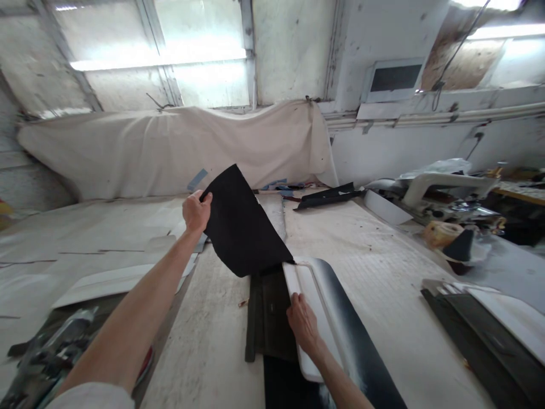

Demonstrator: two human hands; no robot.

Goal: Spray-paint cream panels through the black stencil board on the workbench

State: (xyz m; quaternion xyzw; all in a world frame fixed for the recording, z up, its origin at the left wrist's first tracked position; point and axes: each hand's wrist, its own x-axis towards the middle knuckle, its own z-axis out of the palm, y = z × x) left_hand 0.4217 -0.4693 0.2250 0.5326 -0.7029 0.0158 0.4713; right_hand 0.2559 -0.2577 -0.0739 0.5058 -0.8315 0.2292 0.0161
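Note:
My left hand (197, 212) is raised and pinches the left edge of a black sheet (244, 224) of fabric or leather. The sheet hangs at a slant, and its lower right corner meets the top of a white panel (313, 307) with a raised rim. Over the left edge of that panel my right hand (304, 319) is curled, gripping it. Underneath lies a dark board (357, 335) dusted with white. To the left of the panel is a dark olive piece (275, 318), partly covered by the black sheet.
Folded black material (327, 196) lies at the back of the table (217, 329). A sewing machine (443, 193) and a thread cone (460, 244) are at the right, above a stack of dark pieces (489, 341). Another machine (55, 352) stands at lower left, near white sheets (102, 284).

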